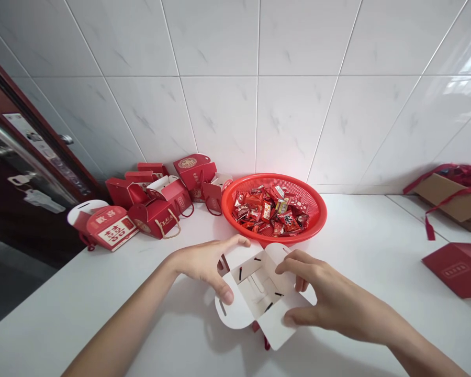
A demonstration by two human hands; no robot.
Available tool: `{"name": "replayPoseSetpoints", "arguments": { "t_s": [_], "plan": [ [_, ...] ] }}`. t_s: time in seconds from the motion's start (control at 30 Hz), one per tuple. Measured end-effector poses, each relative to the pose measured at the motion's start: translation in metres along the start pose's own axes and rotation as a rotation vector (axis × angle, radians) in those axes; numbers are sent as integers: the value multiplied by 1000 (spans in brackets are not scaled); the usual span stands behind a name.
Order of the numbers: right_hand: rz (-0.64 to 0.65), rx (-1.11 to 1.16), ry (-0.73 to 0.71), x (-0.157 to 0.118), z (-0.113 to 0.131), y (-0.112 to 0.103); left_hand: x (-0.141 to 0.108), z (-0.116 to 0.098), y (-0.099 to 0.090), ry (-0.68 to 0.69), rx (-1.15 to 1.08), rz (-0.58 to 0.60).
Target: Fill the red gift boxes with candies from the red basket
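An opened gift box [255, 293], white inside with its flaps folded outward, sits on the white table in front of me. Short dark ribbon ends poke through its inner walls, and a bit of red shows beneath it. My left hand [204, 264] is at the box's left side, thumb on the rounded slotted flap and fingers reaching around behind. On the opposite side, my right hand [322, 290] has its thumb on the near flap and its index finger at the right wall. Just behind the box stands a red plastic basket [317, 222] of wrapped candies [267, 209].
Several red gift boxes [157, 217] cluster against the tiled wall at the left, one with a rope handle. A cardboard box [443, 196] with red ribbons stands at the right, a red box [459, 269] nearer. A dark door [19, 173] with keys borders the table's left side.
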State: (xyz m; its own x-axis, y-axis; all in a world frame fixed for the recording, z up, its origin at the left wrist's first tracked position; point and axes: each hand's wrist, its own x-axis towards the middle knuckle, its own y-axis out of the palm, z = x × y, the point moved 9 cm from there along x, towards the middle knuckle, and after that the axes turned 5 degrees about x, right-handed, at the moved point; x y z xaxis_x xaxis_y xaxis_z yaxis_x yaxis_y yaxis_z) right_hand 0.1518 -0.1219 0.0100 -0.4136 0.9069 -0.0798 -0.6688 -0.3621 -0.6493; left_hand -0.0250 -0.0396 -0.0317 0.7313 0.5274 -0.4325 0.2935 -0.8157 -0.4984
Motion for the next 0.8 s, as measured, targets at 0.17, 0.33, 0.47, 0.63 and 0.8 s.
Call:
{"name": "replayPoseSetpoints", "arguments": {
  "t_s": [0.17, 0.33, 0.47, 0.63, 0.8],
  "plan": [
    [29, 75, 57, 5, -8, -5, 2, 3, 2, 1, -28, 9],
    [8, 81, 70, 8, -13, -9, 2, 3, -2, 54, -12, -57],
    [37, 114, 44, 11, -14, -7, 1, 4, -1, 10, 22, -50],
    [-40, 129, -9, 13, -19, -17, -1, -5, -7, -10, 38, -111],
    [-161, 67, -74, 7, -15, -39, -11, -20, -15, -1, 108, -205]
  ]
}}
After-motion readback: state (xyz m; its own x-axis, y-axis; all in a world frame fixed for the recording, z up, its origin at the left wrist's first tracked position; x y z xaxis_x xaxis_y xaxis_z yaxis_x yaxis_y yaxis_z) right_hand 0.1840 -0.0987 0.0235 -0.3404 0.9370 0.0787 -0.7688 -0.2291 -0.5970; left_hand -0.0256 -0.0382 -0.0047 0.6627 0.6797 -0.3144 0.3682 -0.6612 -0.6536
